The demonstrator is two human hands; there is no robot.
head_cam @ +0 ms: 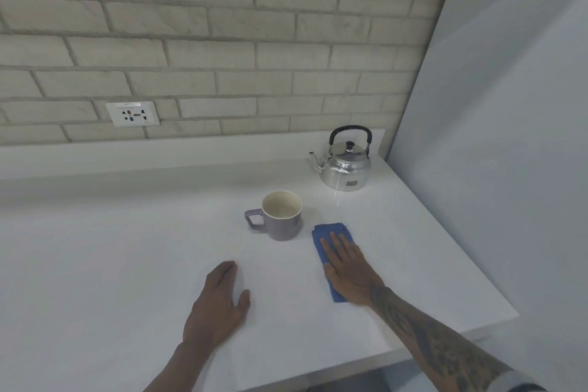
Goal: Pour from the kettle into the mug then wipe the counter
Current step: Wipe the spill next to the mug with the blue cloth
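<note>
A shiny metal kettle [345, 165] with a black handle stands upright at the back right of the white counter [127, 248], spout pointing left. In front of it and to the left sits a purple mug [281, 215], cream inside, handle to the left. My right hand [348, 267] lies flat, palm down, on a folded blue cloth [329, 232] just right of the mug. My left hand [219, 302] rests flat on the bare counter nearer me, holding nothing.
A brick wall runs along the back with a white power socket [132, 113] at the left. A plain white wall [509, 137] closes the right side. The counter's front edge runs diagonally at the lower right.
</note>
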